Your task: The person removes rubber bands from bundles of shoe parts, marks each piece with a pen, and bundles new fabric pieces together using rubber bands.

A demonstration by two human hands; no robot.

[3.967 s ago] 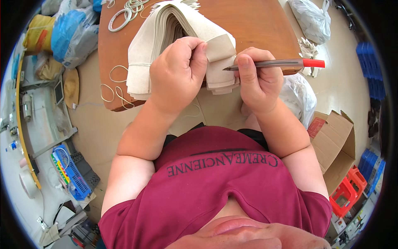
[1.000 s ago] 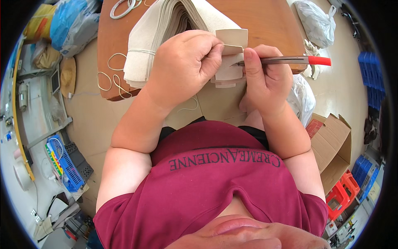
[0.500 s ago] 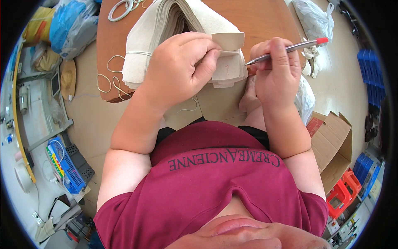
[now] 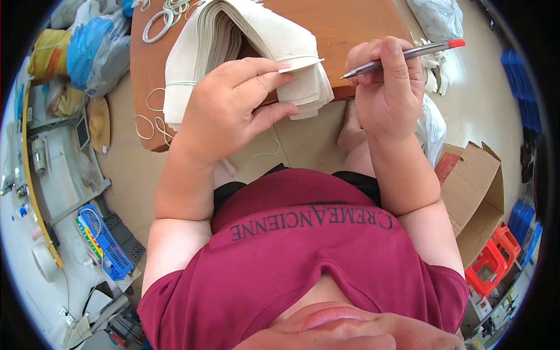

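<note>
A thick bundle of off-white sheets (image 4: 192,70) lies bent into an arch on the brown table (image 4: 344,35); cords cross its two legs. My left hand (image 4: 224,105) is at the bundle's right leg, thumb and fingers spread apart. Its fingertips touch a small pale card (image 4: 302,64) that is seen almost edge-on. The thumb tip rests by the lower edge of the sheets. To the right, my right hand (image 4: 388,81) grips a grey pen (image 4: 420,51) with a red end, its point aimed left, apart from the bundle.
Pale rings (image 4: 157,28) and loose cord loops (image 4: 160,125) lie on the table's left side. Stuffed plastic bags (image 4: 96,58) stand at the far left. An open cardboard box (image 4: 472,186) and red stools (image 4: 493,262) are at the right, with blue crates (image 4: 519,87) beyond.
My left thumb has come away from the fingers, and the card has tipped down from standing upright to nearly edge-on. The pen stays in my right hand, slightly farther from my left hand.
</note>
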